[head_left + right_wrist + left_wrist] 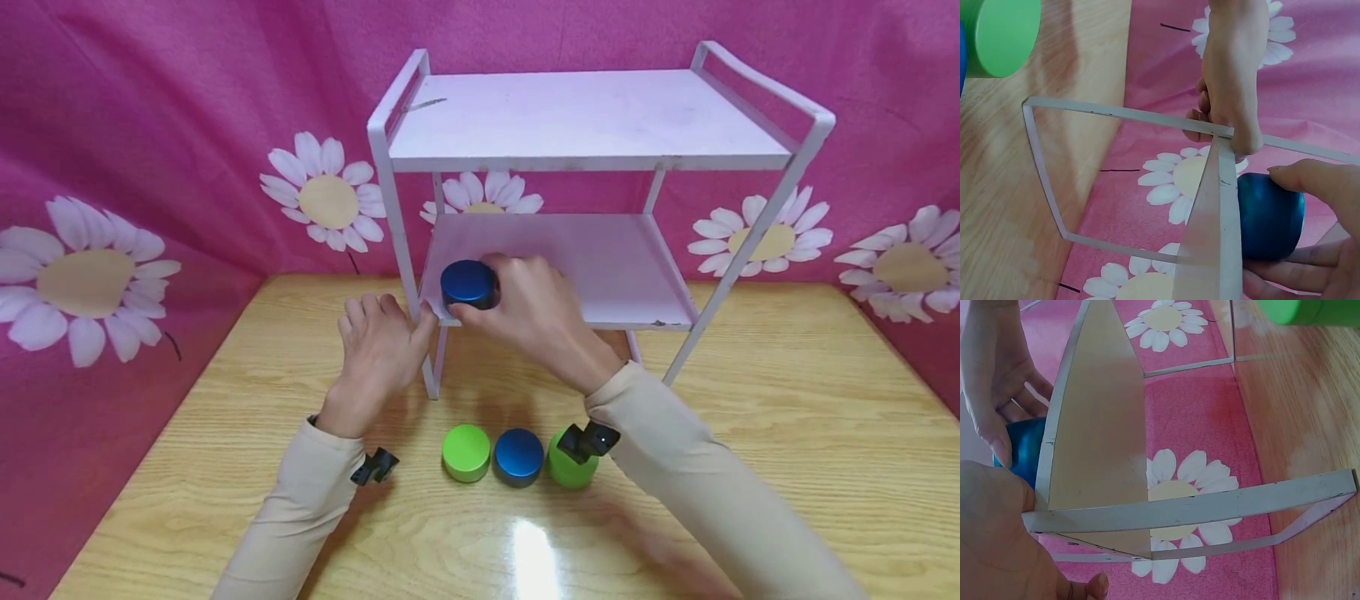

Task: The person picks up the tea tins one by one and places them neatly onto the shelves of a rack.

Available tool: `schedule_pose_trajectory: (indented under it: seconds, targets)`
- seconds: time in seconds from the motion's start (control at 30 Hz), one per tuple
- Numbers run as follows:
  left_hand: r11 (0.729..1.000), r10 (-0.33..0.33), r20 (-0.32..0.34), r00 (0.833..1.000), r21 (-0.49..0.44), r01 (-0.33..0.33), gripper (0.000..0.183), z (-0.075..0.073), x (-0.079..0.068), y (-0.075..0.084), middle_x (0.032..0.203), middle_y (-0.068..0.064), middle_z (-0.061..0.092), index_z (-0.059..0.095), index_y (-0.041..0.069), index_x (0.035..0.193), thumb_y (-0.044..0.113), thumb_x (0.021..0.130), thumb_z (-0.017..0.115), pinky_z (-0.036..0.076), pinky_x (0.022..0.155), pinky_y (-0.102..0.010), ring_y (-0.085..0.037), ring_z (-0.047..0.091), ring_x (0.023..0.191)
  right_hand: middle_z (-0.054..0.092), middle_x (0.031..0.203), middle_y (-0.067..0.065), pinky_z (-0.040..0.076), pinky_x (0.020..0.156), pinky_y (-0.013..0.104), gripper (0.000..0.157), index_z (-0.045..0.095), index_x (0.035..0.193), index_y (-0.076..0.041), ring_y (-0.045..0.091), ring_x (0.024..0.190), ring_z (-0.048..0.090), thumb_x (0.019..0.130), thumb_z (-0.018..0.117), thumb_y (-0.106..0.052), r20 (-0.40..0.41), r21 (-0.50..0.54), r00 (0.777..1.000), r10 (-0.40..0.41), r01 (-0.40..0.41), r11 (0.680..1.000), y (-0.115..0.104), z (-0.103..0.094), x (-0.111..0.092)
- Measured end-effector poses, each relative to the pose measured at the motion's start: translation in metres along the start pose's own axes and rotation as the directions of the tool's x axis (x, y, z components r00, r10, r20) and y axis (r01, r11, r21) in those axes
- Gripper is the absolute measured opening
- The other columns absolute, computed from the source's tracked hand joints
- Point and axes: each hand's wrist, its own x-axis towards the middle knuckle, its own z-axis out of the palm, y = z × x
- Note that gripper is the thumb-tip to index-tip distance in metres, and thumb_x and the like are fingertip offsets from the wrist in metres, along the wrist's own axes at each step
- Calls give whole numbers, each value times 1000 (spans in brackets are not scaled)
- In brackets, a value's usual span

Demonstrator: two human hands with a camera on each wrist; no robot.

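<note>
My right hand (536, 304) grips a short, glossy blue cylinder (468, 283) between thumb and fingers, at the front left of the rack's lower shelf (585, 267). In the right wrist view, the cylinder (1270, 215) is close against the shelf's front edge, with the thumb on one side and fingers on the other. My left hand (382, 346) is beside the rack's front left post (397, 233). Its thumb touches the shelf's corner while the other fingers extend loosely outside the post. The left wrist view shows the blue cylinder (1025, 447) partly hidden behind the shelf edge.
Before the rack, a green cylinder (466, 452), another blue cylinder (519, 457) and a second green one (572, 471) stand in a row on the wooden table (300, 333). The right wrist camera partly covers the last. Above is the rack's upper shelf (577, 112); a pink flowered cloth (225, 100) hangs behind.
</note>
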Motion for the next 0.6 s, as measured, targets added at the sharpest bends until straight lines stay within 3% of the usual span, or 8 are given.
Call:
schedule_pose_trajectory:
  seconds: [0.23, 0.6]
  targets:
    - [1000, 7, -6, 1000, 5, -7, 51, 0, 1, -1, 87, -20, 41, 45, -4, 82, 43, 96, 32, 26, 78, -46, -36, 33, 87, 70, 84, 6, 52, 69, 38, 43, 67, 102, -8, 24, 81, 66, 76, 77, -41, -4, -15, 998, 61, -61, 998, -2, 5, 5]
    - [1000, 10, -2, 1000, 18, -10, 54, 0, 0, -1, 87, -20, 39, 46, -6, 85, 44, 97, 32, 26, 78, -46, -35, 32, 87, 70, 92, 7, 53, 72, 39, 46, 66, 108, -8, 27, 85, 66, 78, 76, -42, 9, -31, 998, 57, -56, 998, -8, 10, 7]
